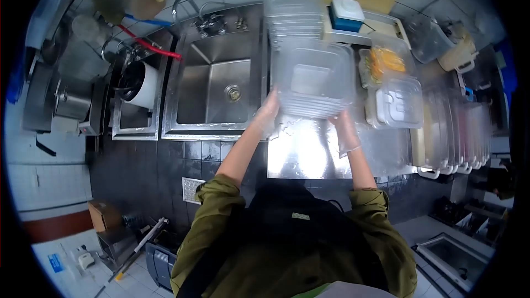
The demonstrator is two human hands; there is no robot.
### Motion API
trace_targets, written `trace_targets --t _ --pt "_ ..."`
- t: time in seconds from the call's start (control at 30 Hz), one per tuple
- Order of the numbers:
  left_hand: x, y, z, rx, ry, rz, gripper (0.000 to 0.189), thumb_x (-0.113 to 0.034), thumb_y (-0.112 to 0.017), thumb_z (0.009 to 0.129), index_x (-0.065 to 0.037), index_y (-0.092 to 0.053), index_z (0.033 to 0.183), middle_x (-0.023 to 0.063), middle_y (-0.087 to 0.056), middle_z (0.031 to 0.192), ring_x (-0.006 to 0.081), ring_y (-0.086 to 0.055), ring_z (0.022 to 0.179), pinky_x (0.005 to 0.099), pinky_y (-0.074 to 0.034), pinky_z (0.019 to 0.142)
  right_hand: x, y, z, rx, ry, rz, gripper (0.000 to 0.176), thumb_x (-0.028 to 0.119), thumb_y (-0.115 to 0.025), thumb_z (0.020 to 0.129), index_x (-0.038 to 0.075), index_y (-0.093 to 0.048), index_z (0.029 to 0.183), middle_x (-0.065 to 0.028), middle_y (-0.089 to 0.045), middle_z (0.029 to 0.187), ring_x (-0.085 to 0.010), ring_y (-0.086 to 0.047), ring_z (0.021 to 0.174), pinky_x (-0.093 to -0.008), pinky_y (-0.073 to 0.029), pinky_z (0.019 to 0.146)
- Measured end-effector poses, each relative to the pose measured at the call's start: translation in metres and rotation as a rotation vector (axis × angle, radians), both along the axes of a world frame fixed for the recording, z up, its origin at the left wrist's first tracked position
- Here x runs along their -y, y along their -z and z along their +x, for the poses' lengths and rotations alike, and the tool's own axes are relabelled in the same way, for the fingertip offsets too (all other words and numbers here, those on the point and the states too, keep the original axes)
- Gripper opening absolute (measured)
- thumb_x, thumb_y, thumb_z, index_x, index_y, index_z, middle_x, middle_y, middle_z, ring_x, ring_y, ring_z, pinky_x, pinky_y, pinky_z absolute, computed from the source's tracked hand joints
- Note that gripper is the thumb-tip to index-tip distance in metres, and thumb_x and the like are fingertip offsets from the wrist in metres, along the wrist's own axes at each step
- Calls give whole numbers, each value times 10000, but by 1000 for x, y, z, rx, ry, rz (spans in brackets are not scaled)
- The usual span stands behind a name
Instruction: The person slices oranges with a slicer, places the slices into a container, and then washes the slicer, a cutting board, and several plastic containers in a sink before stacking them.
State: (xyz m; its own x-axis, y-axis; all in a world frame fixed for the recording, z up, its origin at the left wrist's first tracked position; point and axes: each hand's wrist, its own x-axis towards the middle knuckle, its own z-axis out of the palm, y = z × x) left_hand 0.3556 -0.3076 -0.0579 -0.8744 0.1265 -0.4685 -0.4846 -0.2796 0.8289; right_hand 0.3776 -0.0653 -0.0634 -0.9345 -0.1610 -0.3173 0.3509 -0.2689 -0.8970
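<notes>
A stack of clear plastic food containers (314,80), nested in one another, is between my two hands over the steel counter (309,154). My left hand (268,113), in a thin clear glove, grips the stack's left side. On the lower right, my gloved right hand (345,127) holds its near corner; the fingers are partly hidden and blurred. Just behind stands a second tall stack of clear containers (293,14). To the right are a lidded white container (398,102) and a clear container with yellow-orange food (387,63).
A steel sink (218,88) with a faucet lies left of the counter. Beside it, a smaller sink holds a white bucket (141,84). A blue box with a white lid (346,14) stands at the back. Several upright boards (452,132) with handles line the right side.
</notes>
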Motion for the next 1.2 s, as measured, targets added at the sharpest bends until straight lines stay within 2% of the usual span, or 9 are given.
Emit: trace_targets --t 0.13,0.2,0.27,0.4,0.5,0.67,0.8,1.07,1.2 --pt "42 15 -52 -35 222 -225 582 -517 -319 907 -77 -444 1267 92 -464 1276 237 -420 1184 350 -294 1007 7 10 -12 15 128 -1 620 503 -348 922 83 -269 1370 -72 -335 1367 -222 -314 1267 -411 -279 1030" --pt "81 -52 -77 96 374 -401 490 -454 -380 905 -66 -551 1151 100 -593 1113 256 -538 1035 361 -377 940 2 27 -5 -52 165 74 637 505 -353 920 45 -286 1357 -90 -338 1366 -220 -322 1263 -404 -280 1033" --pt "146 -18 -158 -350 718 -1324 360 -342 -416 868 -86 -622 1015 130 -637 983 311 -565 985 399 -427 875 -8 52 6 -79 367 370 589 455 -379 929 43 -314 1345 -107 -346 1366 -225 -347 1246 -388 -336 1000" --pt "238 24 -278 -405 -159 -1545 557 -301 -597 739 -82 -466 1234 142 -492 1249 337 -546 1052 455 -465 836 30 -59 15 -136 810 547 515 430 -366 941 14 -453 1232 -75 -489 1180 -166 -472 1027 -328 -394 877" --pt "257 9 -321 -453 143 -1608 759 -292 -668 705 -113 -316 1352 132 -302 1397 310 -493 1134 426 -458 878 39 -106 16 -150 670 710 513 431 -387 914 19 -503 1198 -84 -541 1115 -166 -487 977 -285 -385 826" --pt "284 78 -351 -618 195 -1714 393 -219 -650 730 -62 -530 1070 125 -461 1181 292 -533 1057 409 -486 829 63 -113 -1 -73 936 721 452 353 -612 807 -28 -570 1047 -72 -567 961 -115 -512 813 -239 -413 677" --pt "274 48 -340 -504 277 -1675 363 -210 -646 724 -50 -518 1024 135 -460 1167 309 -519 1067 402 -489 821 60 -131 -11 -13 752 961 283 306 -588 810 29 -540 779 41 -481 711 -55 -411 666 -215 -314 583" --pt "276 30 -270 -669 102 -1318 611 -322 -608 763 -18 -417 1257 174 -355 1347 357 -440 1158 426 -406 931 136 -210 -5 -407 1069 869 166 153 -539 872 2 -569 809 0 -541 747 -63 -460 679 -207 -363 626" --pt "301 -28 -154 -217 378 -93 591 -499 -441 884 -31 -443 1244 154 -551 1164 230 -585 976 357 -457 861 230 -209 -29 -554 671 575 158 141 -540 880 17 -561 784 -16 -514 699 -87 -488 660 -225 -390 597"
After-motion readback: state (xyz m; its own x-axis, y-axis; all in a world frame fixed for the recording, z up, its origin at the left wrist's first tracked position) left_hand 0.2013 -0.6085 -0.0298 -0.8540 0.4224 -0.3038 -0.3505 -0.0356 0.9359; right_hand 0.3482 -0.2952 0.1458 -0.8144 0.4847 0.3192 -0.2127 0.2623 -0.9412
